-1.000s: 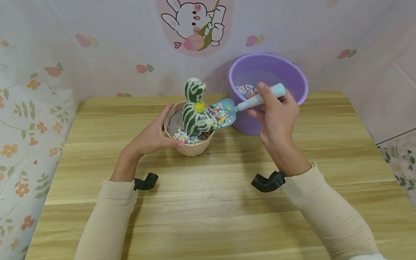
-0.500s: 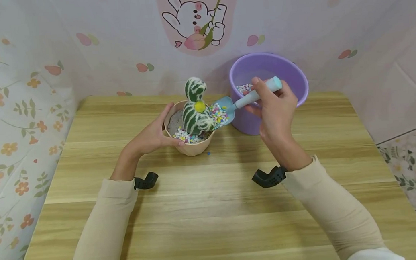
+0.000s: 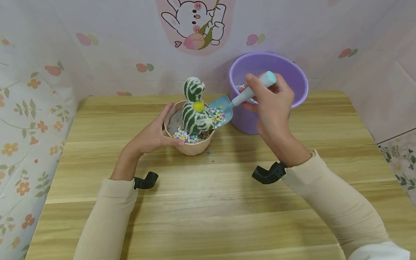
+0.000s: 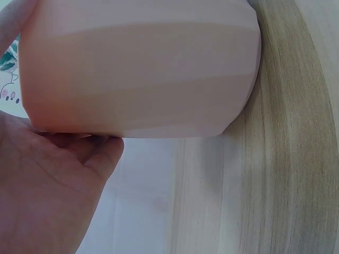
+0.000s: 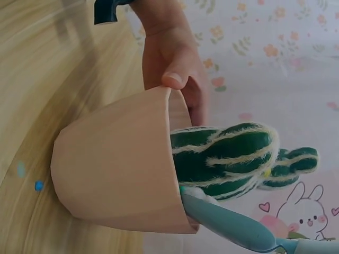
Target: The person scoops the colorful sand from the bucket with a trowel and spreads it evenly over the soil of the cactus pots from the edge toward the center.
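My left hand (image 3: 149,135) grips the rim of a peach faceted flower pot (image 3: 193,149), thumb in front, fingers round the left side. In the pot stands a fuzzy green-and-white striped cactus (image 3: 189,119) with a yellow ball on it. Colorful pebbles (image 3: 187,137) cover the pot's front part, while grey filling shows at the left. My right hand (image 3: 276,111) pinches the handle of a light blue hand trowel (image 3: 250,90). The trowel's blade tilts down to the pot's right rim beside the cactus and bears more pebbles. In the right wrist view, the blade (image 5: 228,219) overlaps the rim.
A purple bucket (image 3: 244,121) with pebbles inside stands right behind the trowel. A blue pebble (image 3: 208,153) and a pale one (image 3: 212,161) lie on the wooden table (image 3: 207,226) before the pot. A patterned cloth (image 3: 114,40) hangs along the table's back edge.
My right hand has shifted slightly left and tipped the trowel's handle up more steeply. The pebbles on the blade have dwindled. A pale pebble now lies on the table. My left hand stays put.
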`<state>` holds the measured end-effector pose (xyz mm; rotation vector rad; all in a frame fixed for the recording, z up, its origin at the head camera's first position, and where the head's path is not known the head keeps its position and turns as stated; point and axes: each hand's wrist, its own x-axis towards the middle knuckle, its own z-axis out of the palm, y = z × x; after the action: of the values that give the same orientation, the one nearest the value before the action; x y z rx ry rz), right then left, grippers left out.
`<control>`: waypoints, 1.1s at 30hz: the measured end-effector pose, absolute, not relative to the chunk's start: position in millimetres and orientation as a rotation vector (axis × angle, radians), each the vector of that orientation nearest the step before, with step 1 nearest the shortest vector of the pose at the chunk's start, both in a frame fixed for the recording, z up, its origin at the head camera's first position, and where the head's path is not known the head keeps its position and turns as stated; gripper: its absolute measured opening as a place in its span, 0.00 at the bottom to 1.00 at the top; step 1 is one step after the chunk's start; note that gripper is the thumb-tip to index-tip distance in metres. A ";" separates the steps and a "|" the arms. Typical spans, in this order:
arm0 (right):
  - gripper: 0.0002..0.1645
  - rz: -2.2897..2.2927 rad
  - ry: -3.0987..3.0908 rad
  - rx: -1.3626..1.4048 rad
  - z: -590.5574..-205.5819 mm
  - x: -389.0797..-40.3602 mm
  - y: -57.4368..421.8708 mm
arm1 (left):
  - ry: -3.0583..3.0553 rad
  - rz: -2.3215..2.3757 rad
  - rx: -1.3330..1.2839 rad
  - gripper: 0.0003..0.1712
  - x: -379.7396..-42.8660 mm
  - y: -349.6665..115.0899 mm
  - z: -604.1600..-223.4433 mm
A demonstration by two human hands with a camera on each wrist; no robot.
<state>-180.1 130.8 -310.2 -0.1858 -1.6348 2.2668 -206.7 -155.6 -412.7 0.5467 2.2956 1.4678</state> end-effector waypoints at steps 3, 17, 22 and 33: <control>0.17 2.260 -1.655 -0.172 -309.4 -181.5 129.7 | 2.299 1.465 0.552 0.69 -207.1 -155.8 -413.3; 0.15 2.177 -1.737 -0.104 -304.3 -182.1 124.0 | 2.285 1.480 0.556 0.70 -207.0 -156.0 -413.1; 0.13 2.111 -1.791 -0.031 -302.7 -180.8 119.8 | 2.289 1.485 0.552 0.69 -206.4 -155.5 -413.4; 0.11 2.017 -1.839 0.032 -296.7 -179.7 117.0 | 2.284 1.481 0.540 0.70 -205.4 -155.4 -411.5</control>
<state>-179.7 117.0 -296.7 0.0316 -1.8386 2.0174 -205.4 -155.4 -411.5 0.5400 2.2841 1.4808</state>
